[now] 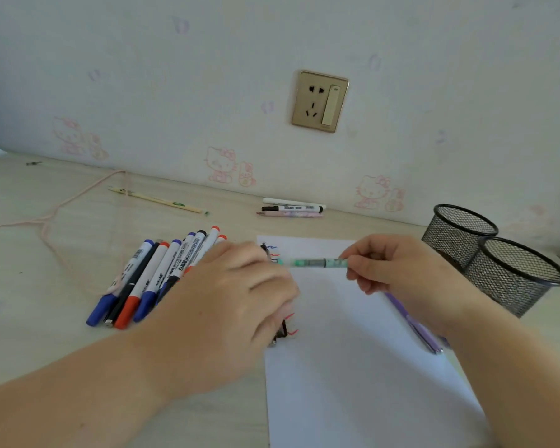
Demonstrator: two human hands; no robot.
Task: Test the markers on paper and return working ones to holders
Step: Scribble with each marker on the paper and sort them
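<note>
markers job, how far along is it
Done: a few test squiggles on the paper. In hand: a green pen held between left hand and right hand. Left: the marker pile; both mesh holders look empty.

1. The left forearm [88, 379] comes in from the lower left corner and runs up and to the right, bare, toward the green pen [314, 262].
2. The left hand [227, 295] lies back up, just left of the pen, knuckles raised and fingers curled downward; its fingertips meet the pen's left end.
3. The right forearm [505, 360] comes in from the lower right and slants up and to the left toward the same pen.
4. The right hand [398, 270] sits at the pen's right end, thumb and forefinger pinching the barrel, the other fingers folded loosely beneath.
5. Both hands hold the pen level between them.
</note>
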